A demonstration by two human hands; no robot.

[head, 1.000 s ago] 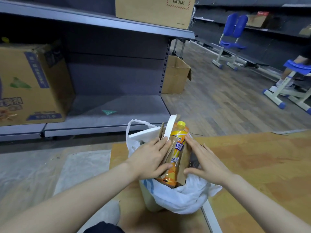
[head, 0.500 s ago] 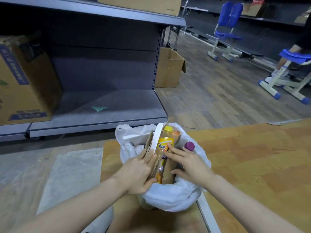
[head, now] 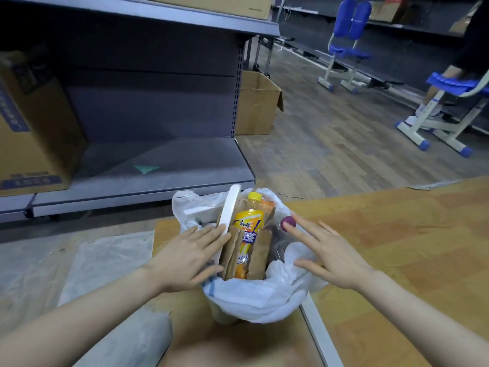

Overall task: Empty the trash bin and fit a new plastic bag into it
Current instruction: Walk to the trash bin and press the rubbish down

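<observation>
Head view: your left hand (head: pixel 185 256) lies flat, fingers straight, against the white foam board (head: pixel 229 210) in the bagged trash bin (head: pixel 254 295). Your right hand (head: pixel 330 255) hovers spread, holding nothing, fingertip beside a purple cap (head: pixel 287 222). The bin stands on wooden floor (head: pixel 397 234) before a grey shelf (head: pixel 148 165).

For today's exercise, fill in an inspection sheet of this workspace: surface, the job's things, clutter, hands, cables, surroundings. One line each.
Surface: wooden floor; plastic sheet lies at left.
Job's things: trash bin lined with a white bag, stuffed full; yellow-capped bottle, white foam piece, brown paper and purple cap stick up.
Clutter: open cardboard box on the floor.
Hands: left hand flat against the foam piece; right hand spread over the bag's right edge.
Cables: nothing seen.
Surroundings: grey shelving with a printed carton; blue chairs.
</observation>
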